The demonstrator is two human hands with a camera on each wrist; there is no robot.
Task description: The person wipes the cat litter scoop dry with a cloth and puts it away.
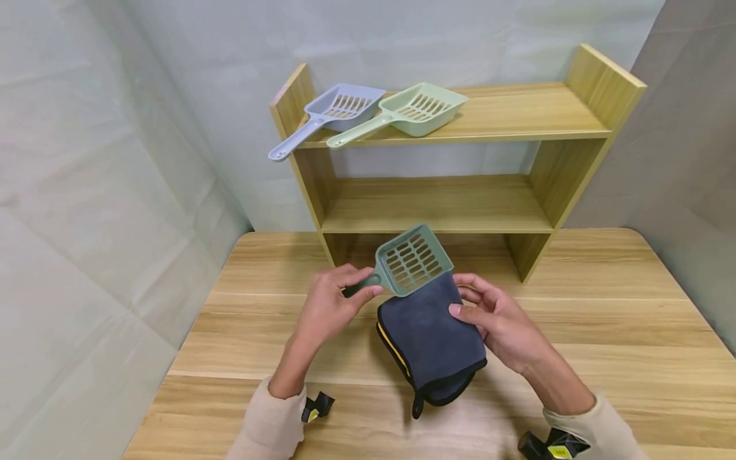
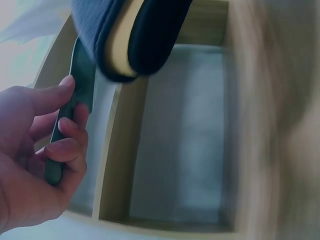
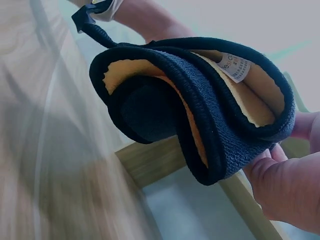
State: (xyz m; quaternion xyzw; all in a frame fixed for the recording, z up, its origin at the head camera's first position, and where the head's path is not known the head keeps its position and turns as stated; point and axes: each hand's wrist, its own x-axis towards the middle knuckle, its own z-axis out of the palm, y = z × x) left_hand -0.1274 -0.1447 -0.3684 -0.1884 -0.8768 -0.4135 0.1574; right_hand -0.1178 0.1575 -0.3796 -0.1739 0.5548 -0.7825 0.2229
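Note:
My left hand (image 1: 333, 299) grips the handle of a dark green litter scoop (image 1: 415, 259), its slotted pan tilted up toward the head camera. In the left wrist view the fingers curl round that handle (image 2: 56, 150). With thumb and fingers, my right hand (image 1: 506, 319) pinches the right edge of a folded dark blue cloth (image 1: 434, 332) with black trim and a yellow inner side. The cloth's top edge meets the pan's lower rim. Seen from the right wrist, the cloth (image 3: 215, 120) is folded in layers, with a white label (image 3: 234, 67) and a hanging loop.
A wooden shelf unit (image 1: 437, 220) stands at the back of the wooden table (image 1: 609, 319). On its top board lie a lilac scoop (image 1: 345, 105) and a light green scoop (image 1: 422, 108), handles sticking out over the front. Pale fabric (image 1: 115, 191) hangs around the table.

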